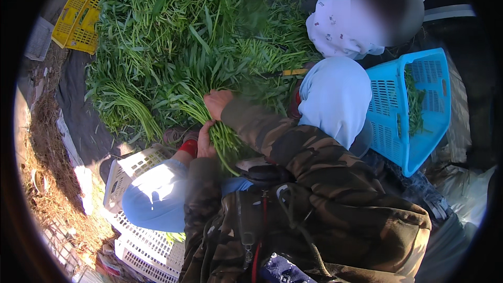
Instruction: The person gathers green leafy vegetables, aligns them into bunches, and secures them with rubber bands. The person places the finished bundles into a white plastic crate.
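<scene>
1. Bunch of greens: it lies aslant in front of the person's body, leaves toward 11 o'clock, stem ends toward 5 o'clock.
2. Left hand, at the bunch's 7 o'clock side: its fingers look closed around the stems. A firm but gentle hold there should keep them together without bruising.
3. Right hand, at the bunch's 1 o'clock side: curled against the stalks nearer the leaves; how tightly it closes, I cannot tell. Best to keep stalks parallel and leaves uncrushed.
4. Farther out, at 12 o'clock, spreads the heap of greens; at 9 o'clock lies another bundle, best left undisturbed.
5. Outermost: yellow crate at 10 o'clock, blue basket at 3, white crate at 7.
</scene>
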